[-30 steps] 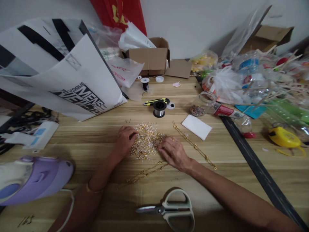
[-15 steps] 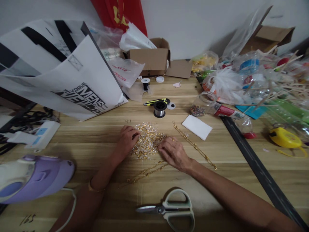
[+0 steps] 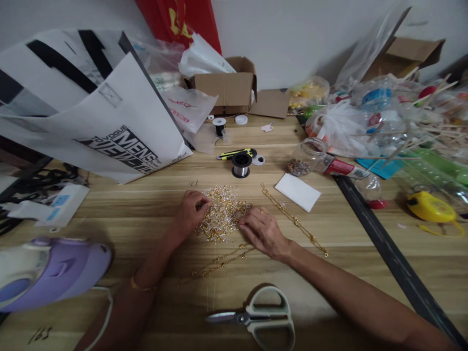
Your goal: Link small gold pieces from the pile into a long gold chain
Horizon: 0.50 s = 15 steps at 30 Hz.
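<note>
A pile of small gold and clear beads [image 3: 222, 214] lies spread on the wooden table. At its left edge is my left hand [image 3: 191, 213], thumb and fingers curled together; whatever they pinch is too small to see. My right hand [image 3: 263, 230] rests at the pile's right edge with its fingers bent down into the beads, and their tips are hidden. One gold chain [image 3: 228, 258] runs along the table below the pile, partly under my right hand. Another gold chain [image 3: 296, 222] lies to the right of that hand.
Scissors [image 3: 256, 318] lie near the front. Behind the pile stand a wire spool [image 3: 241, 165] and a yellow cutter [image 3: 234, 154]. A white card [image 3: 298, 192] and a bead jar [image 3: 305, 157] are at right, a purple iron [image 3: 69, 273] at left, a white bag [image 3: 120, 117] behind it.
Both hands stay at the pile almost unmoved. My left fingers have shifted slightly at the pile's edge, and the whole view has drifted a little.
</note>
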{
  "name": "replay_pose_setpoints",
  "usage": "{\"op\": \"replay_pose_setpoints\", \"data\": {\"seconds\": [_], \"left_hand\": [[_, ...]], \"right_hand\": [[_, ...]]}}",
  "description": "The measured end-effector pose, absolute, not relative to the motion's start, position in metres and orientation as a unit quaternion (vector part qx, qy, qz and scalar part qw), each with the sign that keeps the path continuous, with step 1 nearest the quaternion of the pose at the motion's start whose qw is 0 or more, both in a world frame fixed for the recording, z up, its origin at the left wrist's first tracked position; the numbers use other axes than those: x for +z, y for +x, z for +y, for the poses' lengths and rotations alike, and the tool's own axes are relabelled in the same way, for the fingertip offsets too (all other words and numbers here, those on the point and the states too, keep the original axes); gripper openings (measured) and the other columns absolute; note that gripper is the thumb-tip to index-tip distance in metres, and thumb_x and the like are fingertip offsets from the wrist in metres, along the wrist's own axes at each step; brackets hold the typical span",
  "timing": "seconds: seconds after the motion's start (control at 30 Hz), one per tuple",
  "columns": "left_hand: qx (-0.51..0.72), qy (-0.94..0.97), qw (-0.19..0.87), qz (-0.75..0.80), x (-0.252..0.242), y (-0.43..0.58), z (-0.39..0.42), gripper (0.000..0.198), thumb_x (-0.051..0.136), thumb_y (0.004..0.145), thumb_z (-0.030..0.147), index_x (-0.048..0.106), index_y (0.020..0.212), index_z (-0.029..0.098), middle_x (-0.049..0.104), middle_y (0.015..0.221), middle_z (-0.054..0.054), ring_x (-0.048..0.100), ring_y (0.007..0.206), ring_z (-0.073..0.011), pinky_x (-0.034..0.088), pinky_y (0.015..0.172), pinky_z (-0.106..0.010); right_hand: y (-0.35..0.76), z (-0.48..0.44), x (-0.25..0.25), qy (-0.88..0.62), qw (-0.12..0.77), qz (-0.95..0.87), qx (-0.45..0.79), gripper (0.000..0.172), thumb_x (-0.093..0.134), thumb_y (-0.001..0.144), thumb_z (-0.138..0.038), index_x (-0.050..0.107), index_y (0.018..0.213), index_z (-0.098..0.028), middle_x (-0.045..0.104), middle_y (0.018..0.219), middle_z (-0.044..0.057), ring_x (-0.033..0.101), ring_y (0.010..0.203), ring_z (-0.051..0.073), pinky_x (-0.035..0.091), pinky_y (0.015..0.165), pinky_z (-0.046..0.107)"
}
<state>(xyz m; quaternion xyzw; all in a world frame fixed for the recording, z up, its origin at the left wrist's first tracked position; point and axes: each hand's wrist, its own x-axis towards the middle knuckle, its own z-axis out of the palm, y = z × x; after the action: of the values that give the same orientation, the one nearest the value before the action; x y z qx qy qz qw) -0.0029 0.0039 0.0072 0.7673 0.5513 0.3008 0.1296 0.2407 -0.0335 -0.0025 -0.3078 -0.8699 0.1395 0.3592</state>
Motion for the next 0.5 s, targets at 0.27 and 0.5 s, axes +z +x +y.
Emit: {"op": "replay_pose_setpoints", "data": {"seconds": [0.27, 0.5], "left_hand": [[0.331, 0.731, 0.179, 0.569, 0.0089, -0.0023, 0.0008, 0.008, 0.060, 0.077, 0.023, 0.064, 0.072, 0.018, 0.066, 0.078, -0.004, 0.060, 0.078, -0.0173, 0.048, 0.073, -0.030], [0.326, 0.747, 0.216, 0.538, 0.0140, 0.0029, -0.0027, 0.007, 0.060, 0.076, 0.021, 0.064, 0.071, 0.018, 0.066, 0.075, -0.003, 0.060, 0.074, -0.0158, 0.048, 0.069, -0.028]], "right_hand": [[0.2410, -0.0335, -0.0041, -0.308, 0.356, -0.871, 0.139, 0.008, 0.046, 0.090, -0.016, 0.054, 0.089, -0.018, 0.061, 0.083, 0.006, 0.051, 0.078, 0.018, 0.041, 0.076, 0.034], [0.2415, -0.0338, -0.0046, -0.303, 0.357, -0.872, 0.140, 0.007, 0.047, 0.090, -0.014, 0.053, 0.091, -0.017, 0.061, 0.084, 0.006, 0.051, 0.079, 0.017, 0.042, 0.076, 0.033]]}}
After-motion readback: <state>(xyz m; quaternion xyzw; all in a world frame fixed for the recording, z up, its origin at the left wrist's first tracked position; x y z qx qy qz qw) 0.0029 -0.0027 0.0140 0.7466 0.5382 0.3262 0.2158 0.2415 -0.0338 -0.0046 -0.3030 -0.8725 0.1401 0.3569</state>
